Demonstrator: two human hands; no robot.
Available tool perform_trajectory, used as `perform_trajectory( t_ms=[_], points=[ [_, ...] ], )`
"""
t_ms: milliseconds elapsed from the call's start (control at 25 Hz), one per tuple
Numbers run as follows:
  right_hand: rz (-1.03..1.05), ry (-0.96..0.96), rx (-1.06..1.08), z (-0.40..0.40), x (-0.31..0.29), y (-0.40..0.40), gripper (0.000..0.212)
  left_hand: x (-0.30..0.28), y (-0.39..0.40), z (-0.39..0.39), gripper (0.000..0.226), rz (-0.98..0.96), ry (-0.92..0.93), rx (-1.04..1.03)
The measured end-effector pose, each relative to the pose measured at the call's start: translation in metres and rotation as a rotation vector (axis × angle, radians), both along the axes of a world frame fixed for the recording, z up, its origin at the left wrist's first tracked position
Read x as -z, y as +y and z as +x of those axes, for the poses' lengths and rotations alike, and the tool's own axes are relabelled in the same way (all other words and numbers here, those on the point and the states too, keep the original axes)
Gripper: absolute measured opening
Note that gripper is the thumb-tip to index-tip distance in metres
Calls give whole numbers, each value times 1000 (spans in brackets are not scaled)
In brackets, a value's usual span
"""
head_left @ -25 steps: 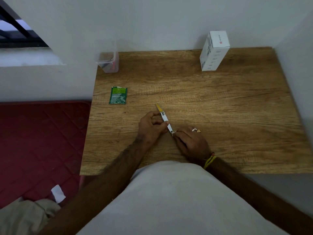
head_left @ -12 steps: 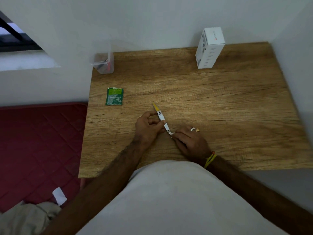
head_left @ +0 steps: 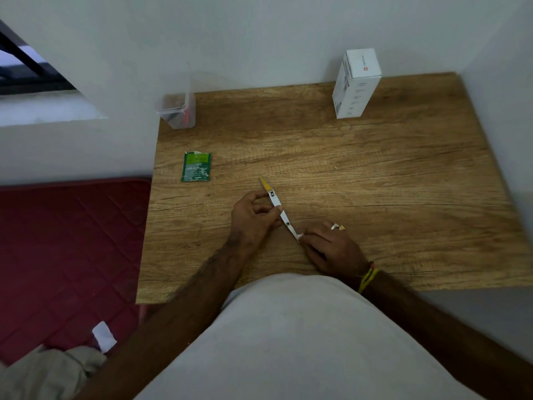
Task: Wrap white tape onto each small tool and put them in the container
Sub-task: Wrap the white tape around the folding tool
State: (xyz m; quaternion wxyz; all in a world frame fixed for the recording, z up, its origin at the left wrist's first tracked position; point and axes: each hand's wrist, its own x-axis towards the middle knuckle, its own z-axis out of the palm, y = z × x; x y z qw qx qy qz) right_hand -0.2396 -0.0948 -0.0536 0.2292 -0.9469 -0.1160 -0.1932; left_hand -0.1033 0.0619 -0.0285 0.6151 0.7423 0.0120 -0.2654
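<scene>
A slim metal tool point(head_left: 276, 202) with a yellow tip lies slanted over the middle of the wooden table point(head_left: 375, 183). My left hand point(head_left: 253, 219) pinches its middle between thumb and fingers. My right hand point(head_left: 328, 248) grips its near end, where a bit of white tape point(head_left: 299, 236) is bunched around the tool. A clear plastic container point(head_left: 177, 111) stands at the table's far left corner, against the wall, with something red and dark inside it.
A green sachet point(head_left: 197, 166) lies flat on the table's left side. A white carton point(head_left: 356, 83) stands upright at the back right. A white wall borders the table on the right. A red mattress point(head_left: 66, 249) and crumpled cloth point(head_left: 43, 373) lie left of the table.
Both hands keep their hold on the tool in about the same spot. The left fingers have shifted slightly along it. My head has moved a little, so the view shifted.
</scene>
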Motion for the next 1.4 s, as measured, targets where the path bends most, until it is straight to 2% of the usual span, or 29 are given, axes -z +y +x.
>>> perform_trajectory(
  t_ms=[240, 320, 400, 520, 600, 760, 880, 1000, 1120, 1400],
  points=[
    [26, 78, 4, -5, -3, -2, 11, -4, -1, -1, 40, -20, 28, -2],
    [208, 90, 91, -6, -5, -2, 9, -5, -2, 0, 40, -39, 74, -14],
    [448, 59, 288, 2, -9, -1, 11, -10, -3, 1, 36, -81, 155, -48],
    [645, 14, 516, 24, -14, 2, 11, -16, -4, 3, 21, -246, 325, -108],
    [704, 15, 527, 37, -16, 6, 12, -20, -6, 3, 12, -328, 395, -92],
    [755, 12, 500, 52, -13, 11, 15, -22, -10, -5, 18, -312, 347, 56],
    [743, -14, 548, 54, -10, 12, 14, -17, -9, -9, 25, -359, 421, 136],
    [653, -82, 573, 61, -11, 8, 14, -12, -8, -10, 29, -348, 419, 197],
    [519, -83, 446, 72, -13, 7, 14, -9, -9, -11, 29, -303, 341, 218],
    [279, 111, 178, 75, -9, -8, 19, -8, -12, -10, 21, -212, 176, 258]
  ],
)
